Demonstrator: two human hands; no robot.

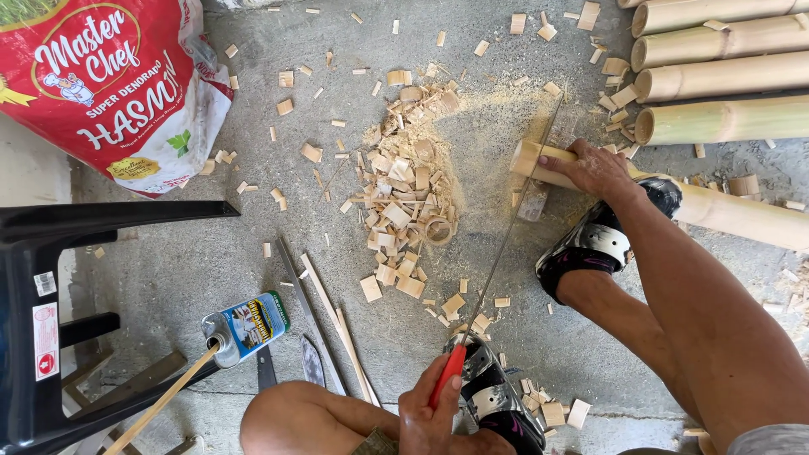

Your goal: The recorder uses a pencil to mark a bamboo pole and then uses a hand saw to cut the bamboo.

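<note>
My left hand [430, 413] grips the red handle of a thin-bladed saw [506, 236] at the bottom centre. The blade runs up and to the right and meets the cut end of a pale bamboo pole [733, 215] lying on the concrete floor. My right hand [594, 168] presses down on that pole just right of the blade. My foot in a black sandal [600, 240] rests against the pole below the right hand. My other sandalled foot [497, 398] sits beside the saw handle.
A heap of bamboo chips and sawdust [409, 185] lies left of the blade. Stacked bamboo poles [725, 76] fill the top right. A red sack [109, 84], a black plastic chair [50, 286], a small tin can [249, 324] and thin bamboo strips [337, 324] lie to the left.
</note>
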